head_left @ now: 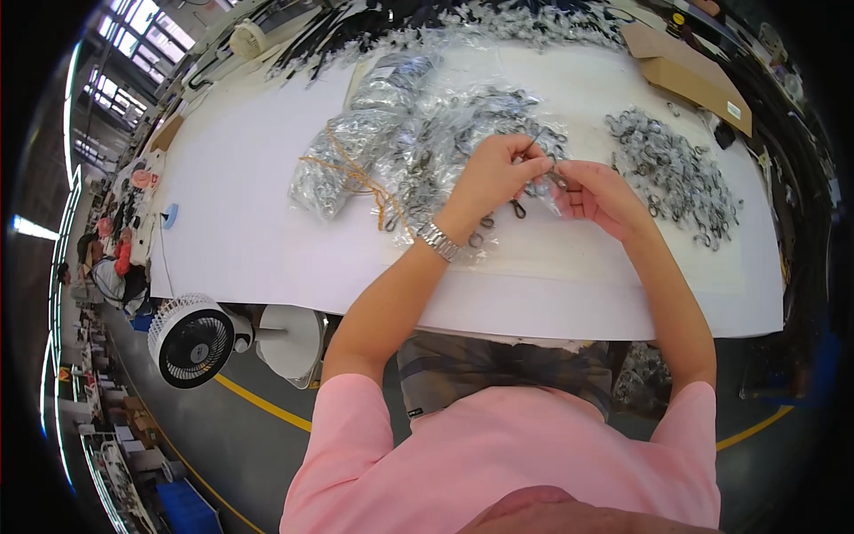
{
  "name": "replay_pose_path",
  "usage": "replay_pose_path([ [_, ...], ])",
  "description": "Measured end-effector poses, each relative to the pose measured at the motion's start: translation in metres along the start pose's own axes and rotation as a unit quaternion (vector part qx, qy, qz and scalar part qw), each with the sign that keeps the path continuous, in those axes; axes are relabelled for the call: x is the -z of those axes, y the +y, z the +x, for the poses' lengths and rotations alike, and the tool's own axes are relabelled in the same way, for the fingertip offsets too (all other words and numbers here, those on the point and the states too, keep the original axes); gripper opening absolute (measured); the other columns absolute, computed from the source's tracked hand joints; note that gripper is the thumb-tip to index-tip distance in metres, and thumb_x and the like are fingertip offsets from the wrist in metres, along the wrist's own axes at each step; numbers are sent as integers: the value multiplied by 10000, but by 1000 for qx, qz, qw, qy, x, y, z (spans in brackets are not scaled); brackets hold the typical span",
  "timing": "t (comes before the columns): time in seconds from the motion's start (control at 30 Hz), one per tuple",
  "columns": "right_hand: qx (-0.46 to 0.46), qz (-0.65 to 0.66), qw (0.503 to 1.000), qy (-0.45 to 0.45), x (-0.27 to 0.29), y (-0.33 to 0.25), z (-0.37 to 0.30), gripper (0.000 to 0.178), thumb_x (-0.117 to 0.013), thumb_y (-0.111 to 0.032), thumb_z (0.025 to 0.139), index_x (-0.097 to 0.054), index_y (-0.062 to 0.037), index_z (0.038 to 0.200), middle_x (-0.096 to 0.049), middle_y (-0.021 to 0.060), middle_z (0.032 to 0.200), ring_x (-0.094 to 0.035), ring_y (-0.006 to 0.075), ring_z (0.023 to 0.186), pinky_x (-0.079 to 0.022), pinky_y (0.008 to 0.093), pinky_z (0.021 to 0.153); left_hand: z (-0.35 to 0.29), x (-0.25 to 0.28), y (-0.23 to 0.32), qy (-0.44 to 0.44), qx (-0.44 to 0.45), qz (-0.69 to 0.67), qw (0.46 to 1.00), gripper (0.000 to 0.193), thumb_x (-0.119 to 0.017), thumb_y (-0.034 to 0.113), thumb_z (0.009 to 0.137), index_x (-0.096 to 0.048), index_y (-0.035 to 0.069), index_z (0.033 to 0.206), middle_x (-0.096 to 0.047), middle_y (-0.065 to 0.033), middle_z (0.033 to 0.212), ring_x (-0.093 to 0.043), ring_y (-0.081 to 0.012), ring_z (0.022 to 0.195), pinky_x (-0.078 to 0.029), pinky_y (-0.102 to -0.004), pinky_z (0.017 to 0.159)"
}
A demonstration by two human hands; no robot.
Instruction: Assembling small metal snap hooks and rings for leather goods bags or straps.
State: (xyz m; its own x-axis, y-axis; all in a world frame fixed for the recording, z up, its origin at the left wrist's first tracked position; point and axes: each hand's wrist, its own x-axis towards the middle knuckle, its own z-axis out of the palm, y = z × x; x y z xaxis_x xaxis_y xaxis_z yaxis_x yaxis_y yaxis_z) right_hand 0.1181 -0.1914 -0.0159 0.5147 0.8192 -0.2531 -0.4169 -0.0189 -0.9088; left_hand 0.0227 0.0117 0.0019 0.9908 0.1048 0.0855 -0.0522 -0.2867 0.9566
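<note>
Both hands meet over the middle of the white table. My left hand [505, 169], with a metal-band watch on its wrist, is closed in a pinch; a thin dark metal piece pokes out above its fingers. Facing it, my right hand [600, 191] has curled fingers and pinches a small clear plastic bag [559, 201]. A dark metal clasp [558, 180] shows between the two sets of fingertips, partly hidden. Under and behind the hands spreads a heap of dark metal clasps [418, 185] mixed with clear plastic. One loose clasp [519, 209] lies just below my left hand.
Right of my hands lies a pile of clasps in small clear bags [667, 169]. Large clear plastic packs [334, 165] with orange string [360, 178] lie to the left. An open cardboard box [685, 71] is at the far right. A fan [197, 343] stands by the near left edge.
</note>
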Motion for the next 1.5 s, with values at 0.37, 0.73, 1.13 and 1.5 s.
replay_pose_path([
  [0.37,97,-123,982,102,0,6,2,177,-665,-242,1012,-701,-69,1003,-704,-2,824,-613,56,673,-509,211,650,4,-7,-19,61,-149,153,975,355,-702,254,932,-634,-17,711,-598,-81,592,-542,-161,521,-426,-344,531],
  [0.73,117,-36,989,89,33,23,10,178,-572,-259,1083,-647,-98,1096,-547,-70,730,-481,9,620,-375,182,571,14,-25,-33,158,-298,276,900,237,-659,205,860,-692,26,708,-655,-152,648,-649,-357,585,-502,-449,592],
  [1.13,172,-218,951,135,37,30,25,217,-560,-284,1084,-666,-96,1091,-452,-92,699,-390,5,609,-289,180,572,-2,-9,-20,-2,-113,-10,994,322,-707,259,867,-709,25,645,-698,-52,599,-631,-120,495,-495,-283,505],
  [1.5,78,-74,993,53,29,20,13,236,-548,-225,1089,-622,-50,1230,-542,-56,825,-493,25,697,-387,197,626,14,-25,-31,74,-214,217,950,398,-688,329,850,-665,67,551,-567,-114,483,-571,-298,463,-469,-408,523],
])
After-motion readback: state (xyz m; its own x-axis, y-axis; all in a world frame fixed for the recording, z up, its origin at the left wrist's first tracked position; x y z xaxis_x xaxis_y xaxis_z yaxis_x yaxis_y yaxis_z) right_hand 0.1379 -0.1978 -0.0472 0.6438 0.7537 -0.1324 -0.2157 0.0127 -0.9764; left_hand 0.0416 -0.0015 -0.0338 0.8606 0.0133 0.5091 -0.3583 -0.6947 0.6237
